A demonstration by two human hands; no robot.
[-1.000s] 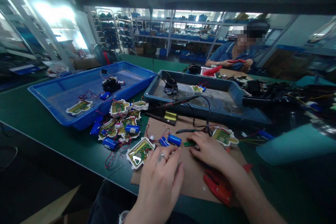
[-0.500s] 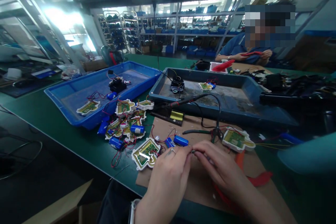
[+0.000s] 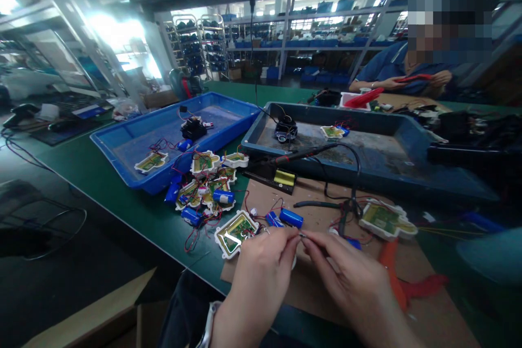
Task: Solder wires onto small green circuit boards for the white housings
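My left hand and my right hand meet fingertip to fingertip above the brown cardboard. Both are pinched on something small and dark, too tiny to make out. Just left of my left hand lies a white-framed circuit board. Two blue cylinders, one of them a blue cylinder with wires, rest beyond my fingertips. Another white-framed board sits to the right of my right hand, near orange-handled pliers.
Several boards and blue cylinders with wires pile up beside the blue tray. A grey-blue tray stands behind the cardboard. A soldering-iron-like tool with a black cable crosses its front. A person across the table holds something red.
The view has shifted, so the scene sits further right and my wrists are lower. My hands stay pinched together at the fingertips; a blue cylinder beside my right hand now shows.
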